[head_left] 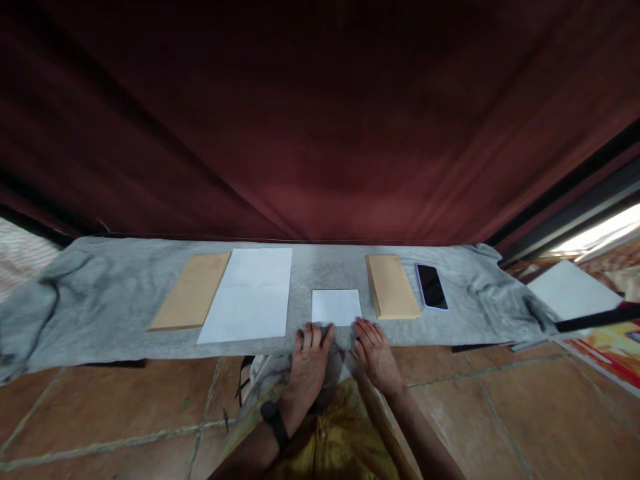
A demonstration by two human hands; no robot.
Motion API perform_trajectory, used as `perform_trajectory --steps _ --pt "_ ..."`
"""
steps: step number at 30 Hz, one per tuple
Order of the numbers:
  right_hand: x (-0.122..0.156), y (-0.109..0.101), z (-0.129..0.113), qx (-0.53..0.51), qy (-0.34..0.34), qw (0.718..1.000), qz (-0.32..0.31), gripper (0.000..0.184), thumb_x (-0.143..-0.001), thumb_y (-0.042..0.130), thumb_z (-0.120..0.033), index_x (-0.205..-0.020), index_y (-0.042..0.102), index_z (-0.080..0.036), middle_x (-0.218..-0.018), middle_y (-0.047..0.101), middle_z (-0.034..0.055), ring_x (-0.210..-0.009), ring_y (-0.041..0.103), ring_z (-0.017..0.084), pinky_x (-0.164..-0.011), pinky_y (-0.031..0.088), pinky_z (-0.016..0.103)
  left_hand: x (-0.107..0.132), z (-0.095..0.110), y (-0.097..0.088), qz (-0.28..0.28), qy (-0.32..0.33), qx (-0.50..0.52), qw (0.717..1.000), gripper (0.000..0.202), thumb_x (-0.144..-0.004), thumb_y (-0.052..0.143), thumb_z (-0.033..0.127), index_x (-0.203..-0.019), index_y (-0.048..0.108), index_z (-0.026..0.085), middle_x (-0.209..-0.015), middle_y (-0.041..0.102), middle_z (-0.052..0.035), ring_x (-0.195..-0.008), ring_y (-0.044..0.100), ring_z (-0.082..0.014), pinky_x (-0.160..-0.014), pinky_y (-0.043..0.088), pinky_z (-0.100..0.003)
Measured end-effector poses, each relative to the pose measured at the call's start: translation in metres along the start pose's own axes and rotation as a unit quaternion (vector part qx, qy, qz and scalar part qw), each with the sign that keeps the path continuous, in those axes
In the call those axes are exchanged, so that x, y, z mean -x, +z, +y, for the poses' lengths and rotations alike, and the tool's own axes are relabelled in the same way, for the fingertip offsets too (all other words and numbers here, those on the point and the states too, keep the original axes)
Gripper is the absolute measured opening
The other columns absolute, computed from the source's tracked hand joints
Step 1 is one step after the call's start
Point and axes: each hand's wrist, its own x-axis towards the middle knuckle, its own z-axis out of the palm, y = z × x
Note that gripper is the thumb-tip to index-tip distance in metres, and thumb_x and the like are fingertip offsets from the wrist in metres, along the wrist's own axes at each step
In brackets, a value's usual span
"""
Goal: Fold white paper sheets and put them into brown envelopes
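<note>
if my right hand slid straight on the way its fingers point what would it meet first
Your right hand would meet the small white paper first; the fingertips seem to be at its near right corner, though whether they touch is hard to tell.

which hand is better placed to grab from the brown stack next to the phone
Probably the right hand: it lies close to the brown stack, while the left hand is farther left, by the small white paper.

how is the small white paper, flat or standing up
Flat: the small white paper rests on the grey cloth, left hand and right hand at its near edge. Whether it is folded, I cannot tell.
</note>
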Motion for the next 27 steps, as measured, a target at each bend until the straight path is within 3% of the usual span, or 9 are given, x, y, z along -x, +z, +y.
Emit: perform_trajectory --steps 6,10,13,16,18,20,22,24,27 --pt "-0.009 0.014 -0.011 0.028 -0.028 0.999 0.011 0.051 -0.105 0.041 -0.029 -0.154 0.041 -0.018 -0.154 0.049 0.0116 -0.144 0.043 0.025 -0.121 0.033 0.051 -0.001 0.003 0.008 0.010 -0.013 0.008 1.000 0.066 -0.092 0.044 0.004 -0.153 0.042 0.030 -0.140 0.057 -0.0140 -0.135 0.051 -0.0311 -0.110 0.042 -0.055" --pt "-0.013 0.031 -0.023 0.043 -0.056 0.997 0.008 0.048 -0.104 0.041 -0.028 -0.151 0.046 -0.019 -0.155 0.049 0.0107 -0.144 0.043 0.026 -0.121 0.031 0.050 0.006 0.007 0.011 0.003 -0.030 0.045 0.999 0.059 -0.092 0.047 0.007 -0.149 0.049 0.024 -0.143 0.057 -0.0157 -0.139 0.048 -0.0319 -0.113 0.041 -0.055" --pt "-0.011 0.040 -0.025 0.051 -0.059 0.997 0.019 0.049 -0.104 0.042 -0.027 -0.152 0.044 -0.021 -0.155 0.048 0.0096 -0.144 0.043 0.026 -0.121 0.029 0.050 0.007 -0.007 0.005 -0.011 -0.013 0.134 0.991 0.053 -0.092 0.056 0.020 -0.145 0.052 0.020 -0.147 0.054 -0.0159 -0.141 0.047 -0.0324 -0.114 0.040 -0.054" --pt "-0.009 0.043 -0.023 0.051 -0.061 0.996 0.025 0.050 -0.104 0.042 -0.027 -0.154 0.041 -0.022 -0.155 0.048 0.0089 -0.144 0.043 0.025 -0.121 0.029 0.049 -0.002 -0.062 -0.007 -0.004 0.010 0.282 0.959 0.048 -0.094 0.057 0.035 -0.141 0.055 0.025 -0.144 0.059 -0.0102 -0.134 0.054 -0.0255 -0.112 0.045 -0.042" --pt "-0.008 0.044 -0.022 0.054 -0.056 0.997 0.023 0.051 -0.104 0.042 -0.026 -0.154 0.041 -0.022 -0.155 0.049 0.0089 -0.143 0.044 0.025 -0.121 0.029 0.049 -0.012 -0.122 -0.013 0.059 -0.103 0.308 0.944 0.046 -0.098 0.050 0.038 -0.139 0.056 0.021 -0.141 0.060 -0.0133 -0.132 0.055 -0.0253 -0.111 0.045 -0.040" --pt "-0.008 0.045 -0.022 0.059 -0.052 0.997 0.021 0.052 -0.103 0.042 -0.026 -0.155 0.040 -0.021 -0.155 0.049 0.0090 -0.143 0.045 0.026 -0.121 0.028 0.050 -0.018 -0.189 -0.015 0.121 -0.235 0.261 0.928 0.053 -0.096 0.050 0.039 -0.142 0.052 0.013 -0.146 0.053 -0.0197 -0.138 0.049 -0.0302 -0.114 0.040 -0.044" --pt "-0.007 0.046 -0.023 0.064 -0.049 0.996 0.022 0.052 -0.103 0.042 -0.026 -0.155 0.040 -0.021 -0.155 0.049 0.0090 -0.143 0.045 0.026 -0.121 0.028 0.050 -0.016 -0.249 -0.013 0.138 -0.368 0.182 0.902 0.063 -0.093 0.052 0.041 -0.146 0.044 0.006 -0.150 0.046 -0.0263 -0.141 0.042 -0.0368 -0.114 0.037 -0.052" --pt "-0.007 0.048 -0.023 0.068 -0.048 0.996 0.025 0.052 -0.102 0.042 -0.025 -0.155 0.040 -0.022 -0.155 0.049 0.0086 -0.142 0.045 0.026 -0.121 0.028 0.049 -0.006 -0.292 -0.008 0.106 -0.457 0.114 0.875 0.081 -0.088 0.057 0.050 -0.149 0.035 0.002 -0.151 0.042 -0.0311 -0.141 0.038 -0.0445 -0.110 0.036 -0.059" --pt "-0.007 0.049 -0.025 0.075 -0.045 0.996 0.029 0.052 -0.102 0.041 -0.024 -0.154 0.041 -0.022 -0.154 0.049 0.0077 -0.142 0.045 0.025 -0.121 0.027 0.049 0.011 -0.322 0.000 -0.008 -0.467 0.103 0.878 0.086 -0.083 0.060 0.060 -0.145 0.041 0.004 -0.144 0.048 -0.0307 -0.134 0.044 -0.0473 -0.104 0.039 -0.058"
